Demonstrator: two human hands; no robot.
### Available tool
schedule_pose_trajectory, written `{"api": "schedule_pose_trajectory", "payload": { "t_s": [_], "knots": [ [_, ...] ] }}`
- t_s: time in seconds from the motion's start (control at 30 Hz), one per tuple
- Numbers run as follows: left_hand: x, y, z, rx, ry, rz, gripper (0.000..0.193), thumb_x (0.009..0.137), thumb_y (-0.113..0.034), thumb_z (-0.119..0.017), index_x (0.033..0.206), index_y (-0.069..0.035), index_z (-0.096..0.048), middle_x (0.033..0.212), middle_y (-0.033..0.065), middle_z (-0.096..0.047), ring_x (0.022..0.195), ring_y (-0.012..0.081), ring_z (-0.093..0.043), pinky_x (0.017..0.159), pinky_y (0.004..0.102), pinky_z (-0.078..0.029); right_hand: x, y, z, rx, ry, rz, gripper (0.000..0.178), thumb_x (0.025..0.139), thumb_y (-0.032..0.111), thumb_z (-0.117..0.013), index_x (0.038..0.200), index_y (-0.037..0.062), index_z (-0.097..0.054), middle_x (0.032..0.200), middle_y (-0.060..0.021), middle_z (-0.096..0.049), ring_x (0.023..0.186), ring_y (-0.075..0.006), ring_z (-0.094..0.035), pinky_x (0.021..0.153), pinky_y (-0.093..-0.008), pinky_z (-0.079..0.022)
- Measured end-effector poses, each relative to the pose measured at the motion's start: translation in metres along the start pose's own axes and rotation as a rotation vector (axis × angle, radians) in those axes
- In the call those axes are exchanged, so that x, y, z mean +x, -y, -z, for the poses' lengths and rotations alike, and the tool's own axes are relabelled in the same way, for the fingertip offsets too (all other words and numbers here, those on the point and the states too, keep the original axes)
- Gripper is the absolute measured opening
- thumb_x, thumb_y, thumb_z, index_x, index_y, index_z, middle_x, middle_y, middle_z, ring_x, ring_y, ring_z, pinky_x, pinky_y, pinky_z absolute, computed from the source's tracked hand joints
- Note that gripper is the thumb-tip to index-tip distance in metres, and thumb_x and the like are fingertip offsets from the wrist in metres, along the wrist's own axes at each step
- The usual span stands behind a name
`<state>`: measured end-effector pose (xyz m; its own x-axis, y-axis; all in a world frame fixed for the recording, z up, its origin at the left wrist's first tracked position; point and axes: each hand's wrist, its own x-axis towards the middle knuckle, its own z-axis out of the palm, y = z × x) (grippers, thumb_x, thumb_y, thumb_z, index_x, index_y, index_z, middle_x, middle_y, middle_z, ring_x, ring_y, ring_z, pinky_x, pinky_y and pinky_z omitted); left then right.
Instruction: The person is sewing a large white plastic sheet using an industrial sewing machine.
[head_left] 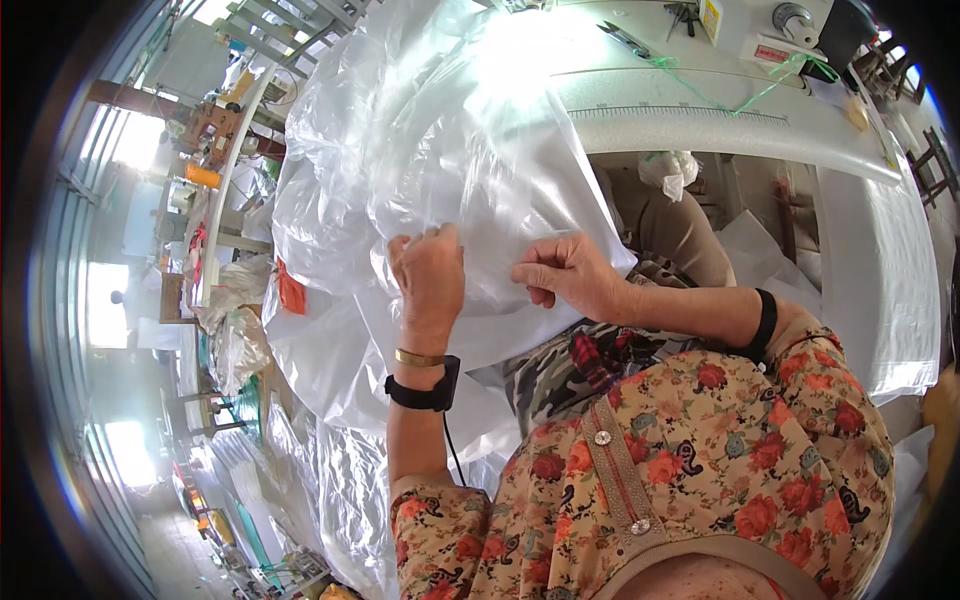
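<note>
A large heap of clear, crinkled plastic sheeting spreads over my lap and up onto the sewing-machine table. My left hand is closed on a fold of it, its fingers curled into the film. Just to the right, my right hand pinches the same sheeting between thumb and bent fingers, near its right edge. The two hands are a short way apart. Strong light washes out the upper part of the film.
The white table carries a ruler strip, small snips, a green string and a white machine part. At right hangs a white sheet. An orange-red scrap lies left, beyond it a cluttered bench.
</note>
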<state>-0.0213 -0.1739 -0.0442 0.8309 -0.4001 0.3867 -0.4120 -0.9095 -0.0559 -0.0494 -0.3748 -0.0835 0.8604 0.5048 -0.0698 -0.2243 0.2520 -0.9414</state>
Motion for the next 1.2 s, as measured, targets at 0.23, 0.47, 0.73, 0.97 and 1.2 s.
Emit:
{"api": "schedule_pose_trajectory", "payload": {
  "t_s": [0.23,0.47,0.73,0.97,1.2],
  "knots": [
    [0.027,-0.045,0.014,-0.5,-0.084,0.067,0.02,0.081,-0.018,-0.07,0.09,-0.001,-0.065,0.068,0.0089,-0.062,0.056,0.0209,-0.056,0.055,0.032,-0.043,-0.002,-0.003,-0.005,-0.141,-0.017,0.188,0.013,0.091,0.013,-0.06,0.086,0.0009,-0.063,0.075,-0.002,-0.063,0.065,-0.0115,-0.059,0.06,-0.0271,-0.047],
    [0.029,-0.049,-0.011,-0.761,0.238,0.319,0.023,0.082,-0.021,-0.071,0.086,0.001,-0.064,0.057,0.0053,-0.054,0.052,0.0085,-0.047,0.049,0.0272,-0.04,-0.007,0.0,0.015,-0.691,0.175,0.563,0.01,0.086,0.011,-0.061,0.09,0.0018,-0.063,0.089,-0.0126,-0.064,0.079,-0.0318,-0.063,0.07,-0.0386,-0.049],
    [0.024,-0.068,-0.006,-0.651,0.038,0.271,0.029,0.08,-0.026,-0.072,0.083,0.0,-0.061,0.062,0.0084,-0.057,0.055,0.0187,-0.052,0.054,0.0303,-0.043,-0.014,0.01,0.033,-0.89,0.151,0.534,0.017,0.085,0.02,-0.065,0.083,0.004,-0.061,0.087,-0.0092,-0.063,0.092,-0.0276,-0.059,0.087,-0.0425,-0.044],
    [0.027,-0.068,-0.027,-0.395,0.141,0.187,0.019,0.081,-0.02,-0.065,0.079,-0.002,-0.058,0.064,0.0138,-0.06,0.063,0.0342,-0.06,0.057,0.0396,-0.044,-0.018,0.007,0.027,-0.947,0.481,0.697,0.02,0.081,0.022,-0.069,0.081,0.0034,-0.061,0.082,-0.0083,-0.062,0.086,-0.0286,-0.059,0.083,-0.0415,-0.046],
    [0.016,-0.069,-0.015,-0.659,-0.102,0.22,0.008,0.087,-0.009,-0.059,0.091,-0.002,-0.061,0.079,0.0132,-0.064,0.059,0.0266,-0.058,0.057,0.0341,-0.045,-0.018,-0.003,0.051,-0.35,-0.326,0.183,0.028,0.09,0.021,-0.062,0.104,-0.0032,-0.061,0.085,-0.009,-0.065,0.069,-0.0132,-0.063,0.058,-0.0266,-0.047]
  ]
}}
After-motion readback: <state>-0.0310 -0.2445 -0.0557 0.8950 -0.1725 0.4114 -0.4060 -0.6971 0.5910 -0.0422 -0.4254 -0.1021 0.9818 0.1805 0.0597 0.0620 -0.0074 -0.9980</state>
